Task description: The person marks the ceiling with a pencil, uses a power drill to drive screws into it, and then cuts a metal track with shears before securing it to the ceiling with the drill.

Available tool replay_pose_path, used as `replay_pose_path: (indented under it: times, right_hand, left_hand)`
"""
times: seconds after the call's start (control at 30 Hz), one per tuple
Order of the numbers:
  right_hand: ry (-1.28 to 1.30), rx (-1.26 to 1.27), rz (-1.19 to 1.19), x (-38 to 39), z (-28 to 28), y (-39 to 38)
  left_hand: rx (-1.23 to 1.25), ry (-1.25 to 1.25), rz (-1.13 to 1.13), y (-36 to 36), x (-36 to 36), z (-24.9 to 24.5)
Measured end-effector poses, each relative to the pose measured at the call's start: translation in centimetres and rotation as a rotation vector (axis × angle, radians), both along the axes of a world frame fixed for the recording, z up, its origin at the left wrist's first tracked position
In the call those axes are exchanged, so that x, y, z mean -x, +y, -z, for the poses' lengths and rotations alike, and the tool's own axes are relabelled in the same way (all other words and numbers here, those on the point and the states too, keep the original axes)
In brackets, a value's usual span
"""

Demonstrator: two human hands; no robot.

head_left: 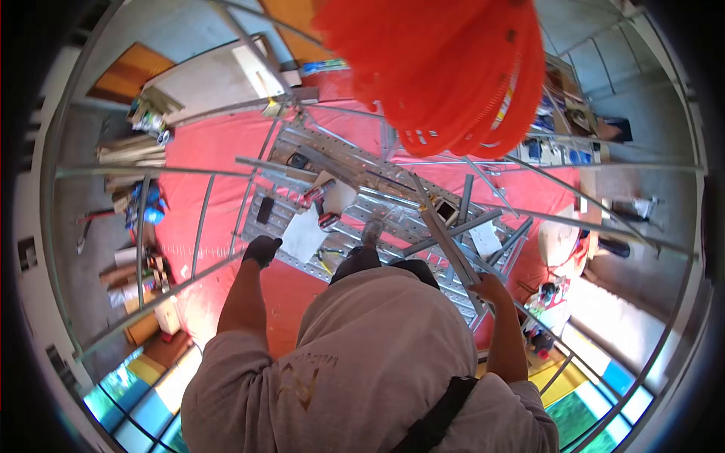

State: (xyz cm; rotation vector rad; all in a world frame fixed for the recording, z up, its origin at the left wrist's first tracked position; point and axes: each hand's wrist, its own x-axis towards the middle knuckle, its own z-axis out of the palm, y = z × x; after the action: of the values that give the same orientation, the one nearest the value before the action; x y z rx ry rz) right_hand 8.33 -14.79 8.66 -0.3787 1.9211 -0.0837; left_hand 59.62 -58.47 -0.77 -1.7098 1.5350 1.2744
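Up on a scaffold, one hand on the rail, the other on long metal strips

By the left wall lie timber offcuts (132, 151) and boxes (140, 275), contents too small to tell; the gloved left hand (262, 249) curls its fingers over the guard rail (189, 283), likely for balance at height; ahead, the perforated platform (393, 219) carries a drill (319, 202) and loose papers, kept within reach; overhead hangs an orange conduit coil (445, 68); the bare right hand (491, 289) wraps its fingers tight round the lower end of the metal strips (445, 234), which lean upward across the platform; a red floor sheet (204, 151) lies below.
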Motion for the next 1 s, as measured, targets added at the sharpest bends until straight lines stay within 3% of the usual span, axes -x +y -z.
replay_pose_path:
  times: [0.27,0.5,0.63,1.0]
  right_hand:
    - [-0.068,-0.046,-0.321,2.5,3.3,-8.1]
    - [0.042,0.187,-0.749,4.6,6.5,-12.3]
    - [-0.003,0.110,-0.709,4.4,4.8,-15.0]
    - [0.056,0.293,-0.763,6.1,7.1,-14.8]
  left_hand:
    - [-0.008,-0.057,-0.304,8.6,-7.5,-1.7]
    - [-0.062,-0.191,-0.502,17.0,-9.3,-4.7]
    - [-0.140,-0.201,-0.519,20.0,-10.7,-4.0]
    - [-0.221,-0.160,-0.695,27.4,-8.5,-2.6]
